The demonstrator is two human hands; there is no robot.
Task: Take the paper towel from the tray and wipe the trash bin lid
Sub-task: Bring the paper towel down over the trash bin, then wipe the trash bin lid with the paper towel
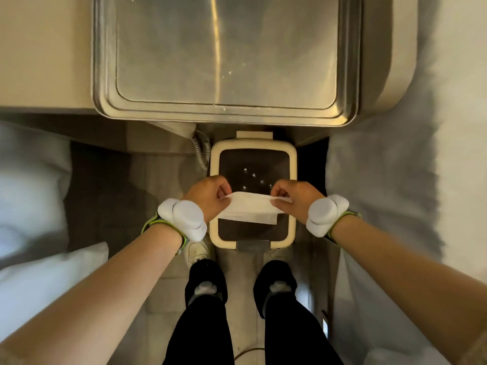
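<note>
A large metal tray (226, 56) fills the upper middle of the view, sitting on a pale counter (44, 48) with its near edge overhanging the counter's front edge. The tray's flat bottom is bare and shiny, with a few small specks near its near right part.

Below the tray, on the floor (168, 159), stands a small trash bin (253, 193) seen from straight above. Its lid has a cream border around a dark brown middle panel, and a few bright glints show on the panel's far half. A grey pedal (253, 245) sticks out from the bin's near edge. A coiled cord (199, 151) hangs just beside the bin's far left corner.

The person's legs in black trousers (205, 325) and two shoes stand just short of the bin's near edge.

Both forearms reach in from the lower corners, each wrist carrying a white padded band (184, 219) with a green strap.

The left hand (209, 197) and right hand (295, 197) hold a white paper towel (250, 209) stretched between them, above the lid's middle. Each hand pinches one end between thumb and curled fingers, closed tight on the sheet. The towel's near edge hangs loose over the dark panel; whether it touches the lid cannot be told.
</note>
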